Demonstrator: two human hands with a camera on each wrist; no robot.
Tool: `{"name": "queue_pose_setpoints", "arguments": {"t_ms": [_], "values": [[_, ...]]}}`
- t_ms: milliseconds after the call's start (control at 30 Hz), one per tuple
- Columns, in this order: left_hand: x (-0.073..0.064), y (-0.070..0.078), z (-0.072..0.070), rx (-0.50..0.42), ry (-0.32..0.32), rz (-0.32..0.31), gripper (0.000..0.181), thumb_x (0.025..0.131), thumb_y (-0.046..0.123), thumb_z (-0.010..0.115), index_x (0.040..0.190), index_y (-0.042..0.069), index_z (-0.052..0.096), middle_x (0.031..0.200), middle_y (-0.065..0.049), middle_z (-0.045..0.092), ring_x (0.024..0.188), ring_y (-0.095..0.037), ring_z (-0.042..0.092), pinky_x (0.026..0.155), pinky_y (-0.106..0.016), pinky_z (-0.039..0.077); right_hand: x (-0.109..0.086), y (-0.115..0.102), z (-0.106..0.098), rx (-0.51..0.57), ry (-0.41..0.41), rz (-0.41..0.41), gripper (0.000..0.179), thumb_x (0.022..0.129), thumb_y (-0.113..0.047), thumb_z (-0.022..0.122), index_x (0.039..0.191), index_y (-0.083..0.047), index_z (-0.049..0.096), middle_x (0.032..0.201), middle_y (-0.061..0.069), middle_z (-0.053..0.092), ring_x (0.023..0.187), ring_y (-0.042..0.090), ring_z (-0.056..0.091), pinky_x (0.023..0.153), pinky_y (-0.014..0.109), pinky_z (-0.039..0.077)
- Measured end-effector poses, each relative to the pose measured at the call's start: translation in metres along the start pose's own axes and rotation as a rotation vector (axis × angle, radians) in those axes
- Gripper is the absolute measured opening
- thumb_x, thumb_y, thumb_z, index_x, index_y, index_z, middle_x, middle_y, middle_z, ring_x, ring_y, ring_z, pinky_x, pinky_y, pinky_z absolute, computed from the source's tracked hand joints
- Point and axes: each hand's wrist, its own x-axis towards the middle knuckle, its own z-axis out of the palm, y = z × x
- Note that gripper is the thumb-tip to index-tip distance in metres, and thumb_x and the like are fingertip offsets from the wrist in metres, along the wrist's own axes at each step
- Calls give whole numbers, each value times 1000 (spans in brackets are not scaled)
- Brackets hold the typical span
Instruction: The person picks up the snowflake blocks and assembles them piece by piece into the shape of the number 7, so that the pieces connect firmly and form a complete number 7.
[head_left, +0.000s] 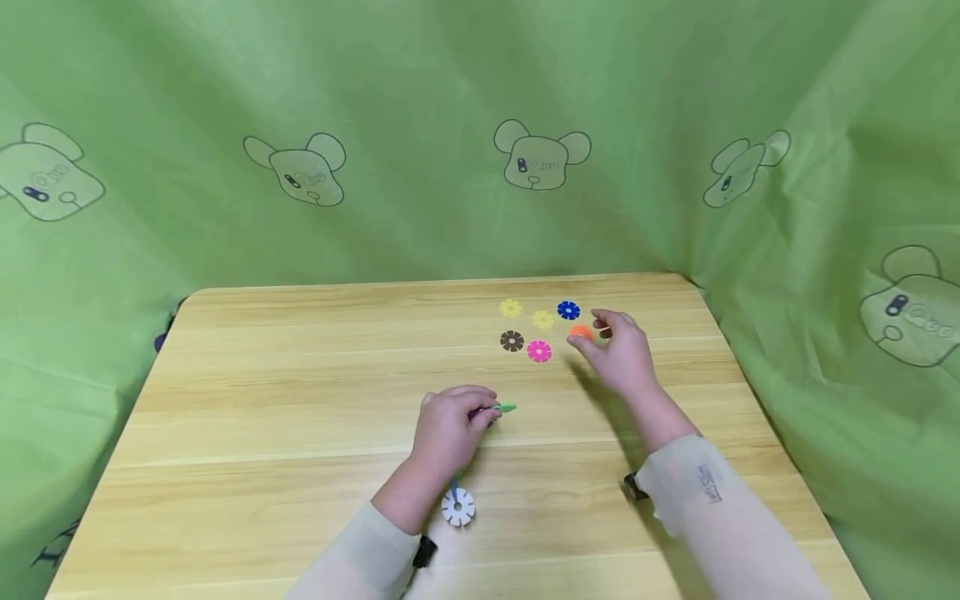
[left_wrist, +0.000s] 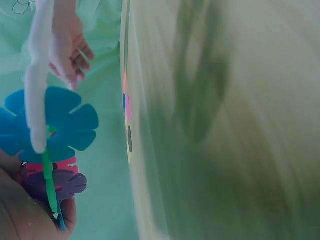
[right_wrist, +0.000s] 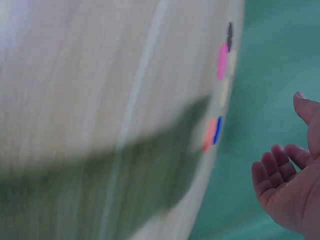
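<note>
My left hand [head_left: 450,421] grips a string of interlocked, notched plastic discs. The left wrist view shows a blue disc [left_wrist: 75,122], a green disc [left_wrist: 48,172] edge-on, a purple disc [left_wrist: 70,185] and a pink disc [left_wrist: 67,164]. A white disc [head_left: 457,510] hangs at the near end of the string, below my wrist. My right hand [head_left: 626,354] hovers over an orange disc [head_left: 580,333], thumb and fingers apart. Nothing lies between its fingers [right_wrist: 270,167] in the right wrist view.
Near the orange disc lie a dark blue disc [head_left: 568,310], a pink disc [head_left: 539,352], a brown disc [head_left: 512,341] and two yellow discs [head_left: 542,319], all flat on the wooden table [head_left: 300,375]. A green curtain [head_left: 420,217] hangs behind and beside the table.
</note>
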Motion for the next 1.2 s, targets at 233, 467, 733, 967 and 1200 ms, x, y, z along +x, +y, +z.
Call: {"name": "queue_pose_setpoints", "arguments": {"t_ms": [233,467,733,967,1200], "values": [[-1,-1,0,-8,-18,-26,9,95,24,81,99,17,83,112,6,79,109,-14,74,86,-37,45,15,19,11,-108,-98,99,86,98,-34,77,158,11,34,143,35,49,128,52,52,114,64,42],[-1,-2,1,-18,-20,-25,8,95,24,81,98,17,83,112,6,80,108,-14,74,86,-37,46,28,37,21,-215,-214,145,93,99,-39,74,158,15,27,149,42,40,137,58,41,120,67,32],[-1,-3,1,-13,-24,-35,7,95,24,81,97,18,83,111,7,80,107,-13,74,86,-36,45,38,43,28,-295,-235,144,77,106,-38,61,157,12,34,147,42,41,135,59,38,117,68,33],[-1,-4,2,-18,-28,-45,8,95,24,81,99,17,83,111,7,80,106,-12,74,85,-35,45,36,41,32,-301,-207,166,62,108,-32,58,154,8,45,141,38,44,128,55,43,110,67,42],[0,-6,3,-18,-23,-39,9,96,25,81,99,17,83,112,7,80,107,-12,74,85,-36,45,35,42,35,-251,-147,187,55,105,-28,62,146,8,54,135,34,48,124,52,47,107,65,45]]}}
